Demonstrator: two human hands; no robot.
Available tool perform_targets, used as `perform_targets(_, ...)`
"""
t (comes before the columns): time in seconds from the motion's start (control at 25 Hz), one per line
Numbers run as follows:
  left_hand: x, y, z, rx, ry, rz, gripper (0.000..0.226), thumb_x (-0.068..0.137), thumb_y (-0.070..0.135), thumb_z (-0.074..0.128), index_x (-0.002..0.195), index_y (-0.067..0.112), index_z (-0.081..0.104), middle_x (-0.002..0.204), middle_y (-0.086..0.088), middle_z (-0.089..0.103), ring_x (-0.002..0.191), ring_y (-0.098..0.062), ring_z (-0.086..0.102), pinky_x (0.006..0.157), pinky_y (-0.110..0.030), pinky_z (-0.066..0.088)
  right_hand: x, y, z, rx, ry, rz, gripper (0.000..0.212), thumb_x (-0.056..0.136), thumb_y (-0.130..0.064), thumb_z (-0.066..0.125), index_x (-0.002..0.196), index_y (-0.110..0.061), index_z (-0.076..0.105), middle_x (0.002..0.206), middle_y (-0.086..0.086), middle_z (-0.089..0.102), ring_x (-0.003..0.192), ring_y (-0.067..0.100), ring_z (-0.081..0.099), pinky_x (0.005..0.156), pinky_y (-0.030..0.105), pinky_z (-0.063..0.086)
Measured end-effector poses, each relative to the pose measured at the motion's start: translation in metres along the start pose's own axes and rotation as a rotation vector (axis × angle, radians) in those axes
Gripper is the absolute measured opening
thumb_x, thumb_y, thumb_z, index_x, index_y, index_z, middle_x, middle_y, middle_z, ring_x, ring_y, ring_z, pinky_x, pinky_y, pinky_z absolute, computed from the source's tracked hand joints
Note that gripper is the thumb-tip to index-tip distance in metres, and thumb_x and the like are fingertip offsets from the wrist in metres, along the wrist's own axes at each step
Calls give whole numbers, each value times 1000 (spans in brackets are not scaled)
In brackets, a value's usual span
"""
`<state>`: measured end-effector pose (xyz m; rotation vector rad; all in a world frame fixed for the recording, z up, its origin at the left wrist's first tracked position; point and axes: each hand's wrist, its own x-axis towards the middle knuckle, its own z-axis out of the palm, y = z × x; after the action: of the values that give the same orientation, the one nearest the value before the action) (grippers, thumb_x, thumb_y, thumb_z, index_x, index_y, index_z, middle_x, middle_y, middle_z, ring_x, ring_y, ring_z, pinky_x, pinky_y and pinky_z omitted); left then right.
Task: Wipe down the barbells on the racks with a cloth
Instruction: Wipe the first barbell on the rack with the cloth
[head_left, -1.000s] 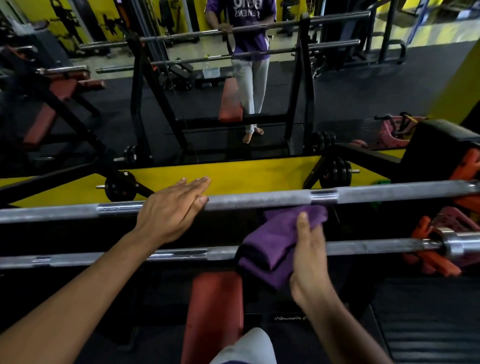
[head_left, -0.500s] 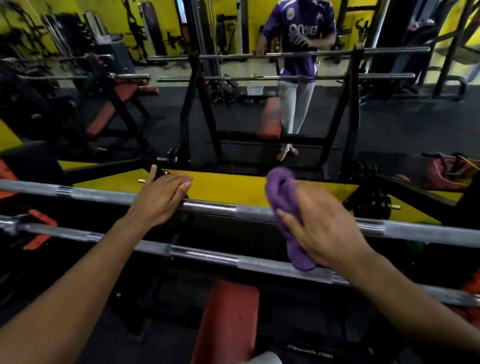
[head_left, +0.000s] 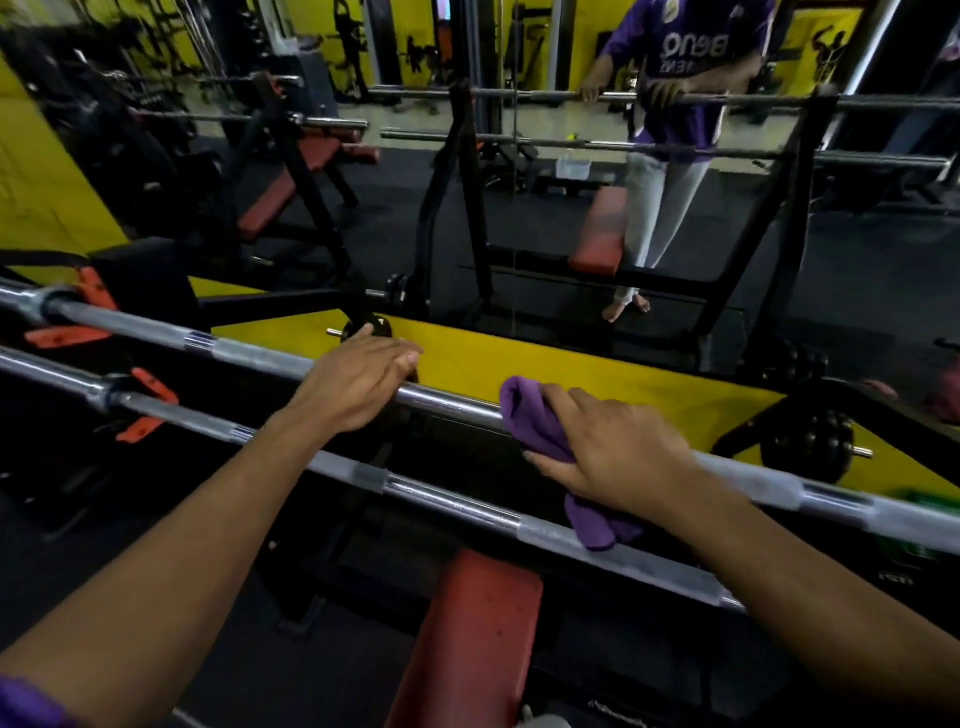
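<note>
Since half a second ago your right hand (head_left: 618, 457) has dropped from above the bar to press the purple cloth (head_left: 540, 421) down onto the upper steel barbell (head_left: 249, 353), and your view has swung a little rightward. Starting at the left, orange collar clips (head_left: 93, 291) sit at the sleeve end of that upper bar, and a second, lower steel barbell (head_left: 441, 493) runs just beneath it, both resting on the black rack. Your left hand (head_left: 358, 384) lies on the upper bar with fingers straight and together, not curled round it, most likely to steady the bar while you wipe. Further right, your right hand grips the cloth, fingers wrapped over the folds so the fabric hugs the bar, with the loose tail hanging down across the lower barbell. That hold looks suited to sliding along the shaft. Below the bars sits a red padded bench (head_left: 467, 634) on dark rubber flooring. Behind, a low yellow panel (head_left: 571, 369) borders a wall mirror (head_left: 675, 234) reflecting you, the racks and the yellow-walled gym.
</note>
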<state>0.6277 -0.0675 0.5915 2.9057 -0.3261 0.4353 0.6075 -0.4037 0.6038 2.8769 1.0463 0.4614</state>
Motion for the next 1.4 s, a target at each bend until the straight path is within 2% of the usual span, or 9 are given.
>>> perform_targets(0.16,5,-20,-1,29,59,-96,68,104,52,13,134,20,65,134,-3,66,130,-22,56,117,-38,31,49,-44,8,82,20,-55,66,90,-71,43,132,-20,38,111,5,63,88,34,69,59,38,44)
perform_targets(0.32,-8,-56,-6,36,86,-168,67,105,45,17,126,8,68,125,-12,70,120,-29,63,117,-45,28,111,-99,13,116,45,-139,62,92,-62,53,129,-14,40,115,13,65,104,36,59,79,45,45)
perform_targets(0.48,-16,-63,2,75,196,-246,61,105,38,23,117,4,73,116,-15,74,108,-33,68,102,-45,39,141,-120,17,228,-26,-158,61,95,-55,55,132,-11,37,117,16,62,101,38,64,69,41,44)
perform_targets(0.64,-14,-59,6,89,217,-307,58,105,38,24,123,10,72,123,-10,72,119,-25,64,107,-46,38,117,-98,13,190,-3,-209,63,97,-56,52,140,-13,33,119,15,59,99,37,65,65,38,39)
perform_targets(0.76,-15,-56,7,86,244,-346,59,105,40,24,123,9,72,123,-12,72,117,-30,65,104,-48,41,82,-60,10,163,-10,-230,66,95,-58,54,141,-14,36,114,12,61,92,34,66,61,34,36)
perform_targets(0.92,-19,-31,12,37,274,-468,60,104,39,25,138,3,59,141,-18,58,133,-34,50,118,-48,25,15,4,7,89,60,-212,67,83,-61,66,128,-13,57,92,6,68,73,25,68,50,28,42)
perform_targets(1.08,-22,-11,18,-34,296,-568,62,105,38,21,150,1,43,156,-18,40,149,-30,28,125,-43,6,-34,56,5,92,64,-199,67,91,-62,44,132,-10,55,98,5,66,80,22,67,61,29,51)
perform_targets(1.24,-19,-7,18,-73,312,-623,64,103,39,21,152,2,39,159,-17,36,152,-28,23,126,-43,5,-20,35,7,-3,-30,-136,69,79,-55,66,124,-6,51,86,11,64,64,28,65,46,30,39)
perform_targets(1.4,-18,-6,18,-46,286,-599,70,102,44,16,151,1,39,159,-18,36,151,-31,25,125,-42,7,42,-21,10,-19,-40,-188,70,80,-54,70,124,-5,46,90,14,65,68,31,67,49,30,32)
